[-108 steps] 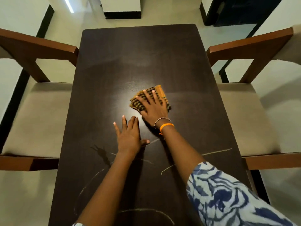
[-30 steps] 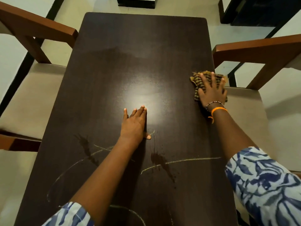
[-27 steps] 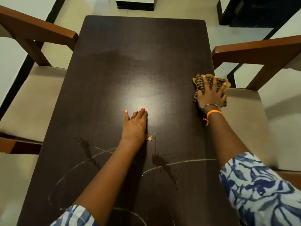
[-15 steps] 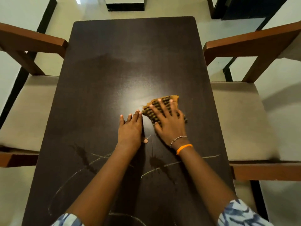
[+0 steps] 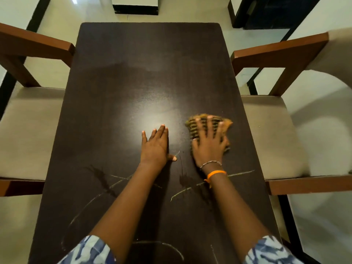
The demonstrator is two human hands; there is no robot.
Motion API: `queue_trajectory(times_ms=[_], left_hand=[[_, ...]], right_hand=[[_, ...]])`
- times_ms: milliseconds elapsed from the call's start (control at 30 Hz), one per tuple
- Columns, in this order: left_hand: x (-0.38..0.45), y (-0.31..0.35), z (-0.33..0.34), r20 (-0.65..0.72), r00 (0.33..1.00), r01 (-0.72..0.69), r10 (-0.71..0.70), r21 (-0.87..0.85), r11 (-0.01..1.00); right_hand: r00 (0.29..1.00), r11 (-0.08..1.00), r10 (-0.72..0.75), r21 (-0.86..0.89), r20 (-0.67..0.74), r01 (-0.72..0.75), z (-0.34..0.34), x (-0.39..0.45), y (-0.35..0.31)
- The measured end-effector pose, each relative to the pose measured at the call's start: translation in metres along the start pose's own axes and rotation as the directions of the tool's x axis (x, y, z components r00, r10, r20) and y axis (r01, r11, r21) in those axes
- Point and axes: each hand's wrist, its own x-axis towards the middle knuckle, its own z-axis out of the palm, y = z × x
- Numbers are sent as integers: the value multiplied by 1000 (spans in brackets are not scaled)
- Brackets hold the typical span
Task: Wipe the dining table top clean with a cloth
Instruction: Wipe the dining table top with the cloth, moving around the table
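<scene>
The right hand (image 5: pixel 208 147) is pressing flat on the cloth (image 5: pixel 207 124), fingers spread over the checked fabric, so its grip is not closing around anything; it is pinning the cloth by palm pressure against the dark counter (image 5: pixel 152 73), right of centre and near the right edge. The left hand (image 5: pixel 155 146) is lying flat and empty on the surface just beside it, fingers together, bracing the body. The far half of the counter is looking hazy but unmarked, while the near half is carrying pale chalk-like lines (image 5: pixel 190 190) and dark wet-looking smears (image 5: pixel 101 178) around and under both forearms. The main risk is that these marks are sitting closest to the person, where the arms are crossing them: a forearm or the blue patterned sleeve (image 5: pixel 89 250) dragging over them could be smudging the residue and spreading it onto parts that look clean. Because the cloth is only being held down by a flat hand, a quick stroke could be letting it bunch or slip out, so the palm ends up rubbing the surface instead. With the cloth this near the right edge, a stroke carrying outward could be pushing it, or loosened dirt, off onto the padded seat (image 5: pixel 270 134) of the chair just beside. The braced left hand may also be leaving a print on the sheen under it.
</scene>
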Motion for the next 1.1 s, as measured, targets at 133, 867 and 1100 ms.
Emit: queue_trajectory(times_ms=[133,867,1100], left_hand=[[-19,-16,8,-109,994,-23,21,-14,1000],[-48,-57,13,-182,983,-42,27,-75,996],[-93,-150,12,-207,955,178,-211,-168,970]], right_hand=[[961,962,-272,-5,52,273,18,-39,-44],[999,999,-27,18,34,26,24,-55,-71],[905,915,-399,-6,147,404,35,-65,-125]])
